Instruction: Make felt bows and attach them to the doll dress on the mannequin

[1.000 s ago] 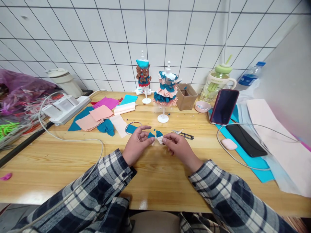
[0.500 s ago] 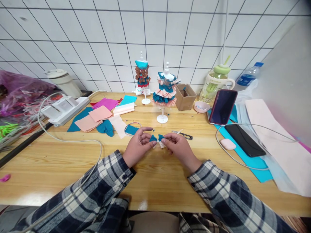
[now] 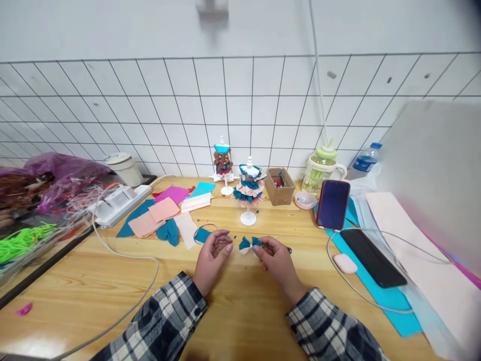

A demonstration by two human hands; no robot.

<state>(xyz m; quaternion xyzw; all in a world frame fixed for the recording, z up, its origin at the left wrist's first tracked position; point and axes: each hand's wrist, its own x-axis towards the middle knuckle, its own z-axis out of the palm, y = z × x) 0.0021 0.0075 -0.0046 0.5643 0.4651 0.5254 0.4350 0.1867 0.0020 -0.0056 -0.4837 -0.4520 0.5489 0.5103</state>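
L hand (image 3: pixel 211 258) is half-curled, empty; R hand (image 3: pixel 278 260) pinches w/ fingertips (image 3: pixel 257 248); both arms (image 3: pixel 160 318) angle fwd.

The right hand (image 3: pixel 278 260) pinches a teal-and-white bow (image 3: pixel 245 244); the left hand (image 3: pixel 212 259) curls nearby, loose; a ruffled mannequin (image 3: pixel 249 188) stands beyond.

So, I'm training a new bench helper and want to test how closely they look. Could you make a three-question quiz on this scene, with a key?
1. Which hand is holding the teal-and-pale bow?
2. True or false: the open cardboard box stands to the right of the nearer mini dress form in this view.
3. What colour is the lid of the handled drinking jug? A) red B) green C) black

Key:
1. The right hand; the left hand is apart from it.
2. True.
3. B.
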